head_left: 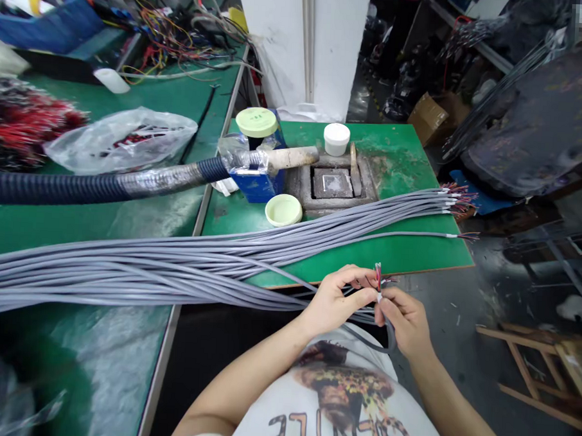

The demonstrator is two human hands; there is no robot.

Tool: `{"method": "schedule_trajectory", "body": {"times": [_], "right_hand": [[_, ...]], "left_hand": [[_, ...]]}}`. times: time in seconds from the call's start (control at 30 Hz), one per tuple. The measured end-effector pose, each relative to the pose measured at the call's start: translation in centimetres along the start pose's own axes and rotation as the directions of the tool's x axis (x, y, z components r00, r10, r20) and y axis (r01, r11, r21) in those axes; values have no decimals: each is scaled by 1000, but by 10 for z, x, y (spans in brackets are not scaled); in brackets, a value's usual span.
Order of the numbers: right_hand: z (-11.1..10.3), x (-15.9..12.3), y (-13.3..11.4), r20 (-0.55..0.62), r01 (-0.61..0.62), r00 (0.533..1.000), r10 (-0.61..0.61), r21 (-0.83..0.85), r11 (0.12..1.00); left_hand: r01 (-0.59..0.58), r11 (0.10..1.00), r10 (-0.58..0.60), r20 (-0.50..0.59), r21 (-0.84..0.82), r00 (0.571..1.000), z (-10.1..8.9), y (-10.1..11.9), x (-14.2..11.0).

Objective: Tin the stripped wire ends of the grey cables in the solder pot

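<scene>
Close in front of my body, both hands are at the stripped end of a grey cable (390,338). Thin coloured wires (378,273) stick up out of its sheath. My left hand (338,297) pinches at these wires from the left, thumb against fingers. From the right, my right hand (405,316) grips the cable just below the stripped part, and the cable curves down beneath it. A long bundle of grey cables (222,247) runs across the benches to the left, with bare coloured wire ends (460,198) at the right.
On the green bench (404,159) a solder pot (333,183) stands behind the cables. Around it are a white lidded tub (336,139), a pale green lid (283,210) and a blue box (256,185). An extraction hose (167,177) reaches in from the left. A wooden stool (530,363) stands at right.
</scene>
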State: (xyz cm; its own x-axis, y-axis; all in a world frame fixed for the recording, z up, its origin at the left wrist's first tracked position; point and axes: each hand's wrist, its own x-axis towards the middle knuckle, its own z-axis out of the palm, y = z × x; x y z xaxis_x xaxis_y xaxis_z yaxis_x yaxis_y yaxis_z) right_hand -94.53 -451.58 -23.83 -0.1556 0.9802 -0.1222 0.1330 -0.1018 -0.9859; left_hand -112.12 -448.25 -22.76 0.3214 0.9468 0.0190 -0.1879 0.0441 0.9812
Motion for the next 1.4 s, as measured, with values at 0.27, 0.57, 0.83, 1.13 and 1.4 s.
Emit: {"method": "schedule_trajectory", "body": {"times": [0.27, 0.57, 0.83, 1.13, 1.4], "right_hand": [[11, -2, -3, 52, -3, 999, 2, 9, 1000], [13, 3, 0, 73, -3, 997, 1, 31, 1000], [11, 2, 2, 70, -31, 997, 27, 54, 998], [13, 3, 1, 79, -34, 996, 29, 63, 997], [14, 3, 3, 48, -63, 997, 59, 84, 994]], "left_hand": [[135, 966, -174, -164, -222, 971, 10, 1, 2], [114, 959, -168, -199, -258, 965, 6, -2, 2], [149, 945, -211, -192, -292, 959, 7, 1, 6], [155, 940, -226, -216, -305, 950, 7, 4, 7], [147, 943, -222, -234, -299, 947, 7, 3, 6]]}}
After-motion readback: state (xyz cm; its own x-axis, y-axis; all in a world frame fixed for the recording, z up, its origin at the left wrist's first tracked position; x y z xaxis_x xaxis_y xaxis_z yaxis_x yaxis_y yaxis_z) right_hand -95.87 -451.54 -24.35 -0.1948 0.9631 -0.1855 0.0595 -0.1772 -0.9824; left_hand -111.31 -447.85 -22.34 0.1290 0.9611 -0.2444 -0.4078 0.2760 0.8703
